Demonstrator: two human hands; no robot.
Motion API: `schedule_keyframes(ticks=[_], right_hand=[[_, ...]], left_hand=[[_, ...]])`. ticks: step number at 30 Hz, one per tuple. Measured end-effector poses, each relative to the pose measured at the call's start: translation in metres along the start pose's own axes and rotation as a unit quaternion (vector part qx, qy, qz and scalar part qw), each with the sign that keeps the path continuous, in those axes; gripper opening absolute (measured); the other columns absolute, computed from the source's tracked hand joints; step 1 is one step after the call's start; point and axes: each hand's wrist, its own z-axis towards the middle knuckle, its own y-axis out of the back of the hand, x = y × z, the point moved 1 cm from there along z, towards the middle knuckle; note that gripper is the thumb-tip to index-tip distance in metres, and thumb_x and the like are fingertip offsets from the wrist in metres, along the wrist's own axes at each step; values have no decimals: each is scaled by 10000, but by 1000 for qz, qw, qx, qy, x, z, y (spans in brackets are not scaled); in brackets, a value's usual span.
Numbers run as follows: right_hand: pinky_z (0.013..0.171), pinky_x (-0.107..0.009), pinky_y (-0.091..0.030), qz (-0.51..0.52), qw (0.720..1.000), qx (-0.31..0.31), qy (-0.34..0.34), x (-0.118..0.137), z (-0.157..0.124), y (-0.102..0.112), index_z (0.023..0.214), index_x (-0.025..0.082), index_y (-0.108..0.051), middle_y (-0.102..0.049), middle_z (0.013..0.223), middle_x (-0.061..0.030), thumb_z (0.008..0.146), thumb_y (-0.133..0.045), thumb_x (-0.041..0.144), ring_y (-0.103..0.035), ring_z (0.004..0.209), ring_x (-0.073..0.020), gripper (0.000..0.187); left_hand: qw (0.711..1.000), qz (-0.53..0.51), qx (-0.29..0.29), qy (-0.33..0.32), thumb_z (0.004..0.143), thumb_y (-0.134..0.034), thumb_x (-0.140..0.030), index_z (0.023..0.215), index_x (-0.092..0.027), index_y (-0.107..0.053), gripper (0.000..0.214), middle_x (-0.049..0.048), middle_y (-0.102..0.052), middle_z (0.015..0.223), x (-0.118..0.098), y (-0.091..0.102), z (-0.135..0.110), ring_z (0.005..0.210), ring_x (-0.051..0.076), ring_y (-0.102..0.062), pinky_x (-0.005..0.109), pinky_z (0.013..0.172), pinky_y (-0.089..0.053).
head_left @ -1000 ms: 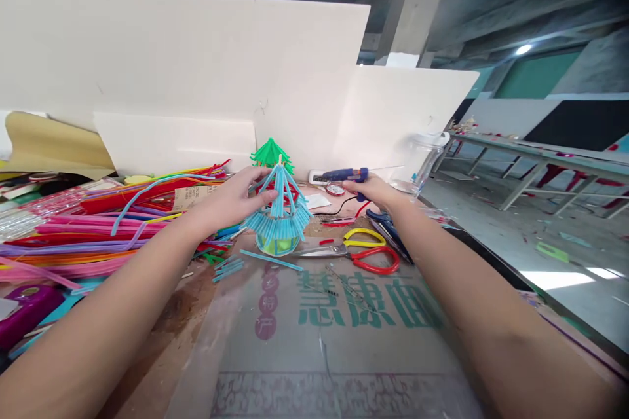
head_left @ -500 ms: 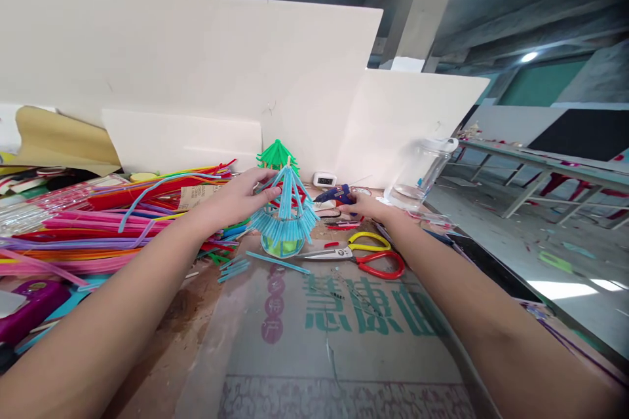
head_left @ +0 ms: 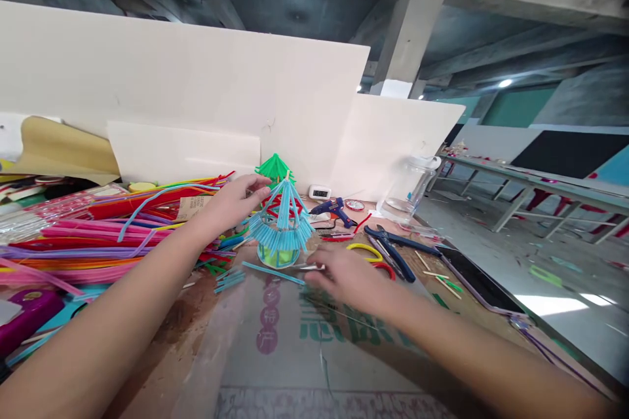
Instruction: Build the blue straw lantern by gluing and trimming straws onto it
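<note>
A small pavilion model (head_left: 282,232) of light-blue pipe cleaners, with a pointed roof and a pale green base, stands upright on the work surface. My left hand (head_left: 240,203) is beside its upper roof, thumb and fingers apart; whether the fingertips touch it I cannot tell. My right hand (head_left: 351,278), slightly blurred, hovers over the scissors with thumb and forefinger apart near the blades. The scissors' yellow handle loop (head_left: 364,251) shows behind the hand, and the pivot is hidden. A blue pipe cleaner strip (head_left: 272,273) lies in front of the model, short cut pieces (head_left: 229,280) to its left.
A green-roofed model (head_left: 275,167) stands behind. Glue gun (head_left: 337,211), white digital clock (head_left: 320,192), pliers (head_left: 393,252), clear jar (head_left: 410,190) and phone (head_left: 476,278) are at the back and right. Pipe cleaner bundles (head_left: 108,232) fill the left. White boards (head_left: 196,78) rise behind.
My right hand has come from beside the glue gun toward me, over the scissors, uncovering the pliers. My left hand has eased slightly left, away from the model's roof. The view has tilted upward.
</note>
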Motion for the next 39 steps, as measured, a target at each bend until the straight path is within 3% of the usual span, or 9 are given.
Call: schedule_keyframes(ticks=[3, 7, 11, 15, 19, 22, 27, 33, 39], right_hand=[[720, -324, -437, -66, 996, 37, 37, 20, 8, -24, 1124, 145, -596, -655, 1046, -134, 897, -545, 362, -616, 920, -246, 318], [692, -299, -417, -70, 995, 40, 63, 22, 16, -41, 948, 150, -600, -659, 922, -102, 953, -427, 265, -606, 861, -210, 208], [631, -253, -362, -1, 998, 42, 48, 20, 17, -44, 842, 170, -588, -646, 827, -48, 863, -499, 163, -572, 746, -148, 92], [568, -231, -320, 114, 993, 18, -4, 21, 13, -36, 799, 180, -563, -592, 737, -2, 755, -542, 130, -496, 639, -114, 70], [545, -212, -329, 311, 945, -78, -69, 20, 9, -8, 787, 198, -486, -472, 670, 43, 784, -515, 172, -422, 594, -96, 39], [518, -215, -309, 381, 912, -109, -108, 18, 8, 10, 767, 204, -456, -412, 652, 54, 802, -508, 212, -372, 575, -95, 63], [513, -218, -299, 428, 891, -93, -116, 18, 6, 12, 772, 200, -469, -409, 653, 54, 800, -534, 247, -360, 574, -95, 86], [518, -216, -297, 445, 881, -100, -123, 15, 4, 6, 779, 200, -466, -404, 657, 54, 814, -535, 262, -356, 575, -94, 100], [584, -231, -361, 405, 905, -82, -99, 15, 2, 10, 819, 188, -560, -527, 729, 20, 869, -525, 322, -451, 649, -110, 147]], left_hand=[[1000, -1, -6, 2, 881, -434, -548, 1215, -189, -581, 512, 88, -641, 1198, 5, -1, 2, 1063, 247, -602, 388, 934, -462], [1000, -22, -8, -10, 868, -461, -549, 1224, -172, -563, 529, 98, -640, 1197, 11, -2, 6, 1069, 238, -602, 386, 931, -465], [999, -6, -49, -13, 859, -488, -516, 1174, -188, -596, 468, 91, -645, 1169, 5, 3, 4, 1022, 236, -613, 369, 881, -477], [995, 17, -94, -33, 865, -483, -501, 1074, -211, -655, 397, 60, -670, 1054, -21, 14, -5, 858, 209, -608, 336, 775, -477], [999, -11, -9, -53, 885, -427, -558, 1073, -225, -668, 452, 24, -681, 836, -43, 15, -14, 711, 180, -582, 298, 633, -448], [997, -36, 43, -58, 887, -432, -554, 1100, -238, -670, 450, 12, -670, 785, -48, 11, -16, 678, 171, -581, 278, 584, -433], [995, -70, 61, -42, 848, -527, -509, 968, -240, -698, 341, 5, -705, 835, -44, 9, -14, 734, 172, -624, 273, 627, -465], [994, -31, 108, 9, 820, -523, -570, 810, -236, -666, 363, -18, -647, 654, -38, 14, -13, 556, 149, -564, 268, 510, -405], [996, -11, 88, 5, 821, -524, -529, 782, -233, -660, 328, -18, -641, 650, -45, 9, -15, 566, 153, -559, 268, 514, -382]])
